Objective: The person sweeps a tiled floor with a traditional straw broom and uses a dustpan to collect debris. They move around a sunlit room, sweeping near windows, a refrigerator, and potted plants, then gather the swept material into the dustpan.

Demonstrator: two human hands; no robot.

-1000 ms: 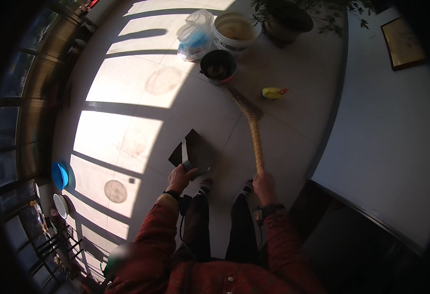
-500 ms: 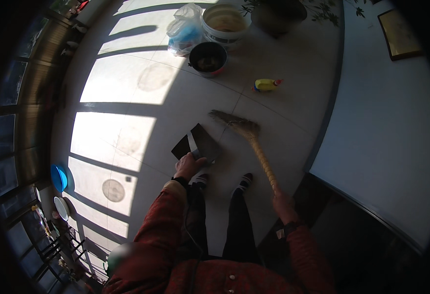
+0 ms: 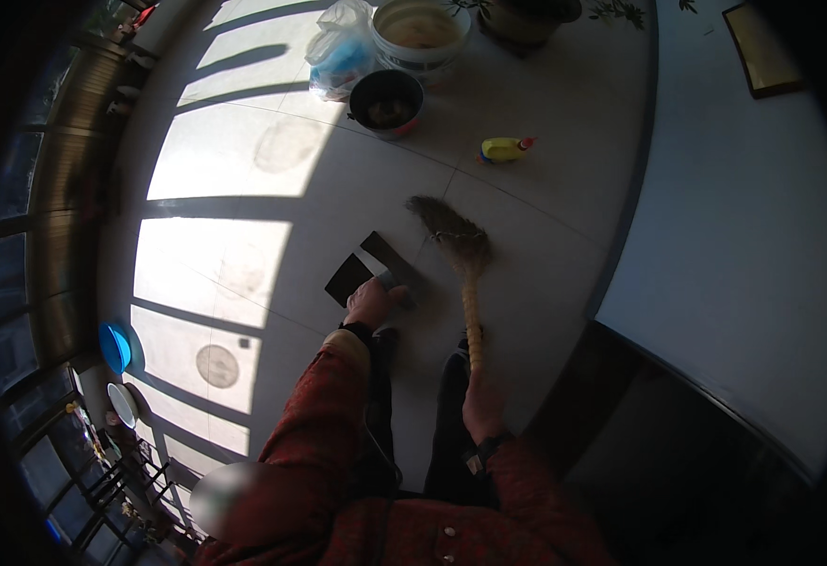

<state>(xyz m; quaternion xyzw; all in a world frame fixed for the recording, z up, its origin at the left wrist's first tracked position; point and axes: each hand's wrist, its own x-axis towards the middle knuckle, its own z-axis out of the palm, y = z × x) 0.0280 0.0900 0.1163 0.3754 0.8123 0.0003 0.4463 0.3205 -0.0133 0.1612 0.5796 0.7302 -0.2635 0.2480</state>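
My left hand (image 3: pixel 373 302) is closed around the grip of a dark dustpan (image 3: pixel 346 280), held low over the tiled floor ahead of my feet. Fingers of my right hand (image 3: pixel 484 406) wrap the end of a broom (image 3: pixel 471 283) with a pale, bound handle. The broom's brown bristles fan out on the floor to the right of the dustpan and a little beyond it, apart from it. Whether anything lies in the dustpan is too dark to tell.
Farther off lies a yellow bottle (image 3: pixel 503 150) with a red cap. Beyond stand a dark pot (image 3: pixel 385 121), a white bucket (image 3: pixel 423 58), a plastic bag (image 3: pixel 340 52) and a potted plant (image 3: pixel 527 26). A white-topped table (image 3: pixel 715 236) borders the right; blue (image 3: pixel 114 347) and white basins (image 3: pixel 122 404) sit left.
My right hand has swung the broom handle leftward and closer to my body, so it stands more upright in view. The dustpan in my left hand has turned slightly.
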